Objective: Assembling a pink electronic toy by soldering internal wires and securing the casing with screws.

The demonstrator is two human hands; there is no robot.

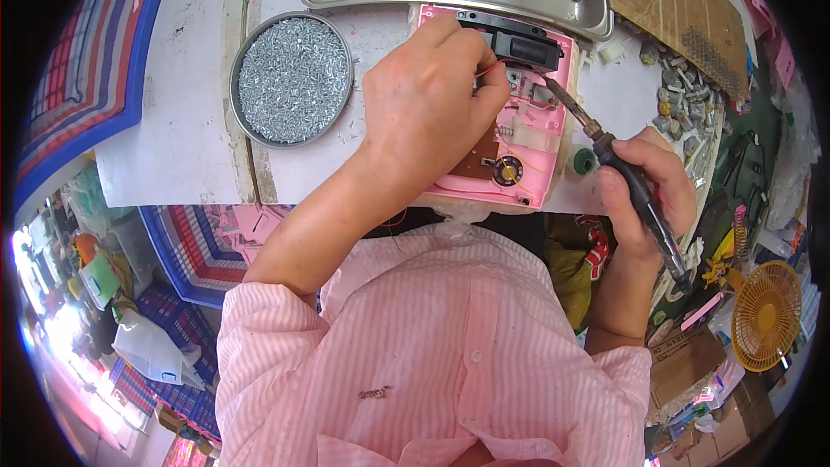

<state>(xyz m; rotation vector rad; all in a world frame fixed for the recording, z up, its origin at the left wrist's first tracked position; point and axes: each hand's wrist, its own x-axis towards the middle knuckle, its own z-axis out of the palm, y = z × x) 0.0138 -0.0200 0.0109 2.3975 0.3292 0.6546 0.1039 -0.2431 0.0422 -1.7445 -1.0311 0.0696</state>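
My right hand (657,190) is closed round the dark handle of a soldering iron (571,104). The iron slants up and left, its tip at the lower edge of a black module (527,50) in a pink plastic housing (549,151). Over the left part of that housing lies my left hand (432,99), thumb and forefinger pinched together on a thin red wire (491,67) beside the module. Its other fingers curl under and are partly hidden. Lower in the housing are a brown circuit board (474,164) and a round black part (508,170) with a brass-coloured centre.
A round tin (235,78) of silver screws stands left of the housing. Behind it sits a steel tray (519,9) with dark screws in one compartment. At right are a small green container (584,161), a heap of metal parts (683,104) and cardboard (683,9).
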